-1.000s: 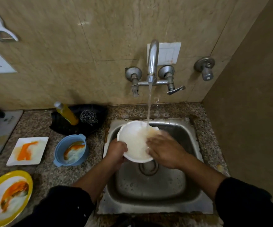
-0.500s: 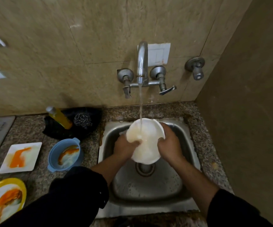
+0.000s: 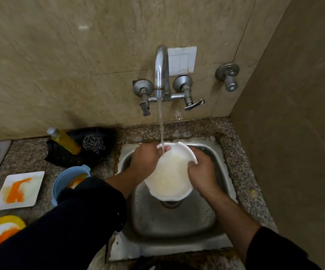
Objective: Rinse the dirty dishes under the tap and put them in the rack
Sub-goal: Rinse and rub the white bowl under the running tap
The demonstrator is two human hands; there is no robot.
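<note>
Both hands hold a white bowl (image 3: 168, 176) over the sink (image 3: 177, 228), near the middle of the view. The left hand (image 3: 145, 161) grips the rim at about 10 o'clock on the bowl, with fingers curled over the edge and clamped on it. The right hand (image 3: 201, 173) grips the rim at about 3 o'clock, fingers wrapped tight on it too. Water from the tap (image 3: 161, 73) at 12 o'clock falls onto the top edge of the bowl, right by the left fingers.

The bowl is wet and looks slippery. I think it could slip and bang into the sink. The water hits the rim, so it might splash out onto the counter (image 3: 27, 158) or the dark sleeve (image 3: 91, 203). That sleeve hangs just over the blue bowl (image 3: 64, 182) at 9 o'clock, which has orange mess in it, so the sleeve could get dirty. A square white plate (image 3: 19, 190) and a yellow plate (image 3: 0, 233) at 8 o'clock wait, both with orange smears.

No rack shows. The yellow bottle (image 3: 65, 141) has no words I can read. A white thing at the far left has tiny print, too small to read.
</note>
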